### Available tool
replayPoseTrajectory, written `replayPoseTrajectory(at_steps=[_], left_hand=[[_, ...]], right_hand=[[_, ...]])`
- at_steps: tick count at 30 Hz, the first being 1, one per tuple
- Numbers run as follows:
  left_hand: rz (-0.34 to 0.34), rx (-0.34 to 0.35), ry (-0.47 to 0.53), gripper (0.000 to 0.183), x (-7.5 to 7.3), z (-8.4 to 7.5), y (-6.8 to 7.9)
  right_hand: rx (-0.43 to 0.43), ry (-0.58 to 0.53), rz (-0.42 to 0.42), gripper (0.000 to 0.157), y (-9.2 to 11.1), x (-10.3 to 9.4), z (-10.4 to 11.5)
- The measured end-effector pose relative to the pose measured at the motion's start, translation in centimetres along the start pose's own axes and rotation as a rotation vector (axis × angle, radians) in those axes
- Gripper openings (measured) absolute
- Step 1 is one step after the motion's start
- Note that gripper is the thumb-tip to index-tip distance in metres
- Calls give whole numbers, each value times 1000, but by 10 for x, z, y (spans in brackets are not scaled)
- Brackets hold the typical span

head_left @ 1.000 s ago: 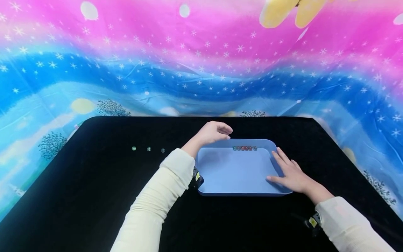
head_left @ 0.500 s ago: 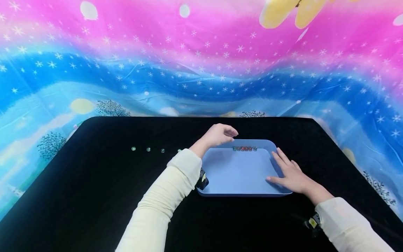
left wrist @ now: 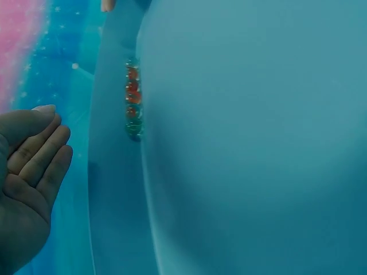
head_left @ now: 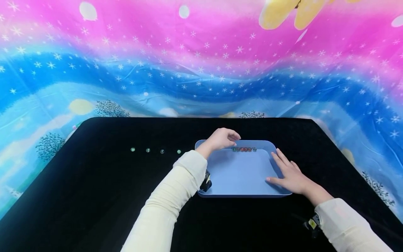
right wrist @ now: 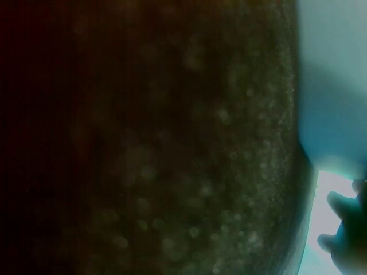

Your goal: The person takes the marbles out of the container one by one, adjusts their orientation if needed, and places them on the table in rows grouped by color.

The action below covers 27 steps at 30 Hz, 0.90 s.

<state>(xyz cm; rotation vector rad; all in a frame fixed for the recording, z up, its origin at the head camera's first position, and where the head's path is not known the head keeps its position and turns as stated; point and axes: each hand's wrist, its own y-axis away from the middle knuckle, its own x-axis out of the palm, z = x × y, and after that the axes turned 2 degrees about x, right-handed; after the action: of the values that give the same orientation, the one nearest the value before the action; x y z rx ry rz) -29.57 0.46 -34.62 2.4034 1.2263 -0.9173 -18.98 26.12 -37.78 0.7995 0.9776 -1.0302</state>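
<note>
Now | left hand (head_left: 221, 138): fingers loosely bent, marbles (head_left: 246, 149) near their tips | right hand (head_left: 290, 175): fingers spread wide, touching tray (head_left: 239, 178) underneath

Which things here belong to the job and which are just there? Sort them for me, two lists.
Apparently in the job:
blue tray
row of glassy balls inside it
left hand, by the tray's far edge
right hand, at its right side
four loose balls left of the tray, probably

Just there:
patterned backdrop
black tabletop
wrist cameras
</note>
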Motion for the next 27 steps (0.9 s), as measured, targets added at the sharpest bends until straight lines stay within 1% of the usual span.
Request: replayPoseTrajectory(at_steps=[5, 13, 21, 27], left_hand=[[40, -6, -50, 28, 4, 2, -1], [54, -25, -73, 30, 12, 8, -4], [49, -56, -39, 30, 19, 12, -4], [41, -64, -29, 31, 21, 17, -5]], right_hand=[[4, -3, -1, 92, 0, 1, 0], [10, -1, -7, 92, 0, 1, 0], [15, -6, -2, 93, 0, 1, -1], [6, 2, -1, 92, -1, 1, -1]])
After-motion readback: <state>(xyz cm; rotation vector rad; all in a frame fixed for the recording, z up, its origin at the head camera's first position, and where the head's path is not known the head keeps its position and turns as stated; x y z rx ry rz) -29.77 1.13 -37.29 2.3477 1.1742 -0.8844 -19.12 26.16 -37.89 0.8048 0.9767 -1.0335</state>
